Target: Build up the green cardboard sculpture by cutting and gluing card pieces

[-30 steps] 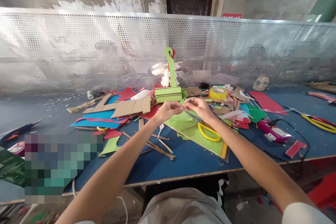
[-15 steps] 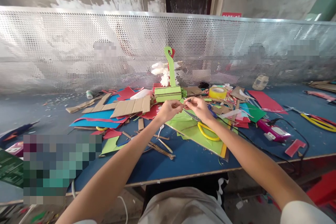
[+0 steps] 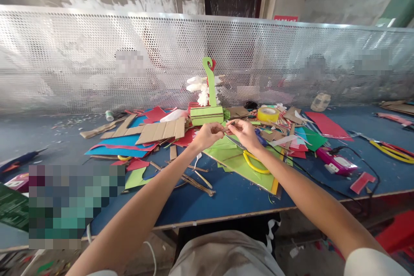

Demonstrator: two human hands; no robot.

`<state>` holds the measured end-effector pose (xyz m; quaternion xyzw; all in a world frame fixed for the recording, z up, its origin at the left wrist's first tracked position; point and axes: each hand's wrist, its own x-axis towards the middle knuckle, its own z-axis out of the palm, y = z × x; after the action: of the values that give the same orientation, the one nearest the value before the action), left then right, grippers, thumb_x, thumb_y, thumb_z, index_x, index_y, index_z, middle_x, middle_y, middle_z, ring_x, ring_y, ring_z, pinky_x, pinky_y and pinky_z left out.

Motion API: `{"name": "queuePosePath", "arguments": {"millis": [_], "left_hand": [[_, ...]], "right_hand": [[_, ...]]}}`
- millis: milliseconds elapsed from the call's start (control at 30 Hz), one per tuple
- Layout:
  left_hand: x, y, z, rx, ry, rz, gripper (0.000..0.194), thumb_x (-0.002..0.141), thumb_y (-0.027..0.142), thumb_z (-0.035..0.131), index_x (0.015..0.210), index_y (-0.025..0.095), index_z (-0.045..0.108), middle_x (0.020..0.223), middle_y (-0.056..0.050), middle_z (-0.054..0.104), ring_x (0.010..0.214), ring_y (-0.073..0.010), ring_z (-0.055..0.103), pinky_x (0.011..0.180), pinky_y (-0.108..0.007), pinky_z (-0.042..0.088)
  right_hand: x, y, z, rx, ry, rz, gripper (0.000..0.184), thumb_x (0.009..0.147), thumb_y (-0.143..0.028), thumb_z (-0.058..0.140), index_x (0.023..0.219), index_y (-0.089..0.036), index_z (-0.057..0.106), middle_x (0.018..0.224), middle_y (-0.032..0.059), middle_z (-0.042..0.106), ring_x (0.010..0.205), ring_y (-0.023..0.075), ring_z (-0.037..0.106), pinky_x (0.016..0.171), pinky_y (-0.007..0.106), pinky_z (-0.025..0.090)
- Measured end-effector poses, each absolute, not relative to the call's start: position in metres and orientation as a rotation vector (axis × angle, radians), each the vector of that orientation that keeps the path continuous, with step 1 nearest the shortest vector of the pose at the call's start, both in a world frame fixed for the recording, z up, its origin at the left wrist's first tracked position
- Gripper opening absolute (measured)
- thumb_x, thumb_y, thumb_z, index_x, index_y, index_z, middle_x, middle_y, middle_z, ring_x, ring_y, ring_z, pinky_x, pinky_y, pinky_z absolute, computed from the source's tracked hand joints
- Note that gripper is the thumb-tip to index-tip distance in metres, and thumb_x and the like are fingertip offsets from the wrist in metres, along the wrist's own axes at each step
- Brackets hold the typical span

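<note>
My left hand (image 3: 208, 136) and my right hand (image 3: 245, 133) meet above the middle of the table. The fingertips of both are pinched on a small thin brown strip (image 3: 227, 127), mostly hidden by the fingers. Just behind them stands a green paper-covered block (image 3: 207, 115) with a tall curled green strip (image 3: 211, 86) and white flower-like pieces (image 3: 203, 95). Under my right hand lie scissors with yellow handles (image 3: 254, 163), on green paper sheets (image 3: 223, 155).
Corrugated cardboard (image 3: 161, 131) and blue paper (image 3: 113, 148) lie to the left, with twigs (image 3: 197, 183) nearer me. A yellow tape roll (image 3: 268, 114), a purple power strip (image 3: 336, 160) and pliers (image 3: 390, 150) lie to the right. A perforated metal screen (image 3: 174, 51) runs along the back.
The brown strip shows a little more between my fingertips, which have shifted slightly. Both hands stay in nearly the same place.
</note>
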<state>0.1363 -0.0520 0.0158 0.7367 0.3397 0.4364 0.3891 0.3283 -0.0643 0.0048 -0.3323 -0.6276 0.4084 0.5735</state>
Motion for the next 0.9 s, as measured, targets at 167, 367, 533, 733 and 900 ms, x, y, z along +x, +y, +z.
{"name": "queuePosePath", "arguments": {"millis": [167,367,533,733,900], "left_hand": [[0.1363,-0.0536,0.0154,1.9,0.85,1.108,0.013,0.081,0.029,0.072,0.083,0.016,0.068,0.072,-0.002,0.069,0.065,-0.0132,0.064,0.062,-0.025,0.048],[0.1369,-0.0505,0.0143,1.895,0.857,1.118,0.005,0.076,0.02,0.066,0.079,0.016,0.068,0.066,0.0,0.067,0.059,-0.0103,0.058,0.06,-0.023,0.045],[0.1378,-0.048,0.0135,1.847,0.855,1.139,0.009,0.07,0.019,0.064,0.078,0.016,0.069,0.065,0.001,0.066,0.06,-0.0105,0.058,0.06,-0.023,0.045],[0.1375,-0.0475,0.0124,1.78,0.803,1.147,0.015,0.068,0.023,0.067,0.081,0.016,0.069,0.07,-0.001,0.069,0.066,-0.0133,0.064,0.066,-0.026,0.051],[0.1355,-0.0519,0.0161,1.798,0.784,1.096,0.022,0.075,0.035,0.075,0.085,0.015,0.07,0.073,-0.003,0.071,0.069,-0.015,0.066,0.071,-0.029,0.053]], "right_hand": [[0.3279,-0.0646,0.0058,-0.769,-1.493,0.925,0.038,0.078,-0.057,0.085,0.091,-0.023,0.076,0.085,0.005,0.078,0.077,0.0233,0.076,0.084,0.042,0.068],[0.3251,-0.0668,0.0069,-0.757,-1.516,0.905,0.038,0.078,-0.057,0.084,0.09,-0.022,0.075,0.087,0.0054,0.079,0.078,0.0229,0.076,0.083,0.041,0.067],[0.3239,-0.0678,0.008,-0.754,-1.505,0.917,0.037,0.078,-0.056,0.084,0.09,-0.022,0.075,0.087,0.0059,0.079,0.078,0.0232,0.077,0.083,0.041,0.068],[0.3244,-0.0691,0.0107,-0.769,-1.473,0.943,0.037,0.078,-0.056,0.084,0.09,-0.022,0.076,0.09,0.0068,0.081,0.079,0.0243,0.078,0.085,0.042,0.068],[0.3269,-0.0689,0.0106,-0.786,-1.463,0.934,0.039,0.078,-0.058,0.084,0.092,-0.022,0.076,0.09,0.0068,0.08,0.08,0.0241,0.078,0.086,0.042,0.068]]}}
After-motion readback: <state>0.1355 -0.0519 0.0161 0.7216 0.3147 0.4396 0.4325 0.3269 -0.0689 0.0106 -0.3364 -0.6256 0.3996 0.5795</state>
